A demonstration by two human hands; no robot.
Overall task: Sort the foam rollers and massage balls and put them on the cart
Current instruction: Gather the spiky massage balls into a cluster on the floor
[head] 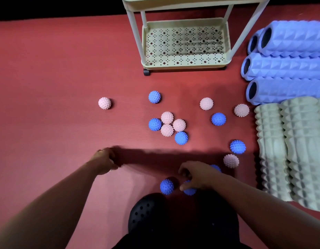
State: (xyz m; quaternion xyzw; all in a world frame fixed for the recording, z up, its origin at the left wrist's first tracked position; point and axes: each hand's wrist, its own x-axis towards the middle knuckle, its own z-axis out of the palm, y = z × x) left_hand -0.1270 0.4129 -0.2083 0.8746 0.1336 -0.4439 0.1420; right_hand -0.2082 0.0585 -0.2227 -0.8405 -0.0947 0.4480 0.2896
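Note:
Pink and blue spiky massage balls lie scattered on the red mat, with a cluster (170,125) in the middle. My left hand (104,161) is curled low over the mat, and bits of a pink ball (111,161) show between its fingers. My right hand (197,176) curls over a blue ball (190,191), thumb and fingers round it. A second blue ball (216,168) peeks from behind that hand, and a third (166,186) lies just left of it. Ahead stands the pale green cart (184,65), its bottom tray bare. Several blue foam rollers (288,66) and green foam rollers (274,150) lie at the right.
My black perforated shoe (146,212) is at the bottom centre, close to the blue balls. The cart's black wheel (146,72) rests on the mat. A dark floor strip (56,8) borders the mat's far edge. A lone pink ball (104,103) lies far left.

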